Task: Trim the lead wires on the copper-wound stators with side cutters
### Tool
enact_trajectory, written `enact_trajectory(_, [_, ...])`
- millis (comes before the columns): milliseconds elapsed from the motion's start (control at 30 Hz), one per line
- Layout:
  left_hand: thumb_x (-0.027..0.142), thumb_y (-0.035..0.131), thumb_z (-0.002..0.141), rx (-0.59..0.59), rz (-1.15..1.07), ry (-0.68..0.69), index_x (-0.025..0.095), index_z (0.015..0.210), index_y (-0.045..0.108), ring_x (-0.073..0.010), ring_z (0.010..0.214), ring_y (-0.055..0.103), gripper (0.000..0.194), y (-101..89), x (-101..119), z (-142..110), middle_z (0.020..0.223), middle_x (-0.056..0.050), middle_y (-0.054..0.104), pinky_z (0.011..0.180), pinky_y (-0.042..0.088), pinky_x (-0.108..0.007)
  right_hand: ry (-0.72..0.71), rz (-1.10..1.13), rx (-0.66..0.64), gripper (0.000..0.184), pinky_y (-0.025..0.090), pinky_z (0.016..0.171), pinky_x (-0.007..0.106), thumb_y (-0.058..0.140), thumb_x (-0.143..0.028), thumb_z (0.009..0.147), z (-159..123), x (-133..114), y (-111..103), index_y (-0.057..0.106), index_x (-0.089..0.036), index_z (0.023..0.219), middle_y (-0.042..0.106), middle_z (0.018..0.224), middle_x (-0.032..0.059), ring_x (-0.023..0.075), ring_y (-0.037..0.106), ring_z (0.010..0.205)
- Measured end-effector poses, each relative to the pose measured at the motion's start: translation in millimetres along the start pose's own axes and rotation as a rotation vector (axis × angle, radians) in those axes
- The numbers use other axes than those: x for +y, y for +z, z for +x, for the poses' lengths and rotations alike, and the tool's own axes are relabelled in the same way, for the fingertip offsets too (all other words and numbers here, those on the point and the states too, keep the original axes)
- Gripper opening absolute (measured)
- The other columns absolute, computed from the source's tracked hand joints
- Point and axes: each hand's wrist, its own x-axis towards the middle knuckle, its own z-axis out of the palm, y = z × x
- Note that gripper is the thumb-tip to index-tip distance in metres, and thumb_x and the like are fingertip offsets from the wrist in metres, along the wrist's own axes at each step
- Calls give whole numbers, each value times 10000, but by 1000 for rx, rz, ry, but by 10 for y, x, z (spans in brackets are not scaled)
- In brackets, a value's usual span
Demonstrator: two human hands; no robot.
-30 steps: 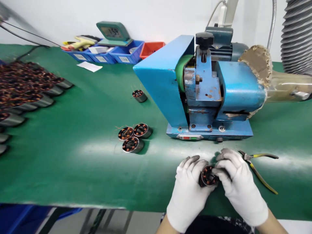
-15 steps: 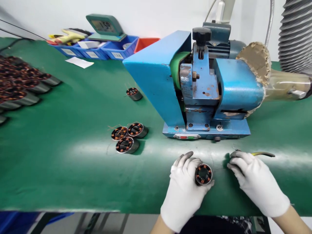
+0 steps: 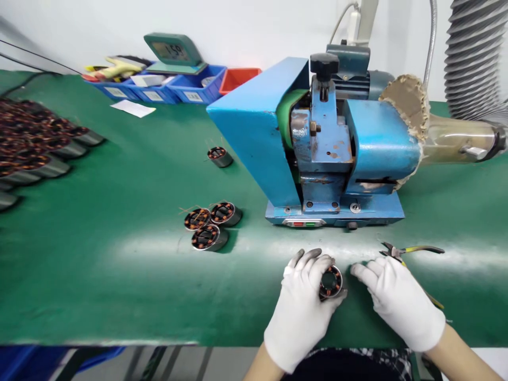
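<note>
My left hand (image 3: pixel 304 307), in a white glove with grey fingertips, is closed around a motor stator (image 3: pixel 330 281) with copper windings in a metal ring. The stator's open end faces up toward me. My right hand (image 3: pixel 391 296), also gloved, is just right of it, apart from the ring. Its fingertips are pressed together; whether a thin wire is between them I cannot make out. Cutting pliers (image 3: pixel 423 249) with yellow-green handles lie on the bench, partly hidden behind and under my right hand.
A blue belt grinding machine (image 3: pixel 254 132) stands behind my hands. Three stators (image 3: pixel 210 238) sit grouped to the left, another stator (image 3: pixel 219 157) farther back. Many stators (image 3: pixel 35 143) fill the far left. Blue bins (image 3: pixel 198 92), a red bin (image 3: pixel 238 79) and a digital clock (image 3: pixel 174 51) line the wall.
My right hand has moved left toward the stator, off the pliers, whose jaws and second handle now show. My left hand keeps its hold; the ring is turned slightly. The view has shifted a little.
</note>
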Motion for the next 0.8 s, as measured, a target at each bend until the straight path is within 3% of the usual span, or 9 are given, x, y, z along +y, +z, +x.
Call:
enact_trajectory(100, [192, 717, 704, -13, 5, 3, 197, 1071, 450, -290, 1120, 537, 454, -2, -10, 4, 1059, -80, 622, 1026, 337, -560, 70, -102, 19, 420, 391, 565, 314, 377, 82, 678, -99, 209, -77, 617, -146, 936, 608, 658, 59, 198, 531, 558])
enact_trajectory(167, [194, 724, 698, -19, 23, 5, 193, 1072, 443, -297, 1115, 535, 468, -29, 14, -4, 1055, -88, 616, 1023, 335, -569, 144, -112, 124, 350, 417, 573, 328, 396, 30, 768, -170, 255, -152, 597, -127, 1007, 649, 730, 95, 212, 559, 589])
enact_trajectory(267, [271, 747, 677, -4, 30, 2, 176, 1194, 372, -343, 1178, 474, 645, -121, 127, -18, 1176, -156, 551, 1003, 346, -594, 99, 127, 262, 342, 481, 696, 332, 446, -57, 837, -242, 108, -225, 514, -136, 1164, 687, 939, 127, 210, 627, 760])
enact_trajectory(367, [396, 727, 686, -41, -37, -3, 178, 1345, 201, -370, 1252, 396, 871, -206, 257, -8, 1316, -211, 432, 970, 398, -571, -14, 233, 203, 462, 501, 729, 322, 371, -16, 811, -235, -159, -151, 458, -147, 1246, 686, 1051, 118, 190, 648, 812])
enact_trajectory(433, [464, 693, 706, -115, -61, -28, 179, 1383, 117, -370, 1231, 425, 934, -212, 288, 12, 1319, -218, 424, 941, 431, -547, -3, 203, 169, 539, 511, 686, 337, 340, -7, 785, -200, -284, -31, 404, -135, 1305, 680, 1083, 127, 198, 652, 782])
enact_trajectory(633, [618, 517, 780, -240, -40, -9, 179, 1400, 16, -385, 1187, 469, 910, -119, 166, 53, 1329, -244, 406, 905, 443, -561, 43, 158, 128, 689, 448, 480, 333, 330, -22, 774, -123, -304, 209, 126, -72, 1430, 682, 768, 89, 210, 580, 538])
enact_trajectory(733, [549, 540, 804, -261, -14, 16, 180, 1394, 52, -370, 1167, 475, 850, -124, 141, 70, 1313, -227, 414, 906, 446, -545, 47, 147, 22, 709, 418, 458, 331, 361, -19, 706, -98, -280, 192, 212, -42, 1399, 615, 602, 42, 215, 538, 471])
enact_trajectory(800, [382, 572, 837, -271, 8, 2, 186, 1375, 134, -330, 1087, 521, 721, -135, 141, 83, 1275, -198, 438, 872, 473, -505, 80, 172, -97, 652, 421, 484, 339, 382, -32, 689, -69, -263, 166, 353, -57, 1339, 606, 577, 44, 224, 549, 482])
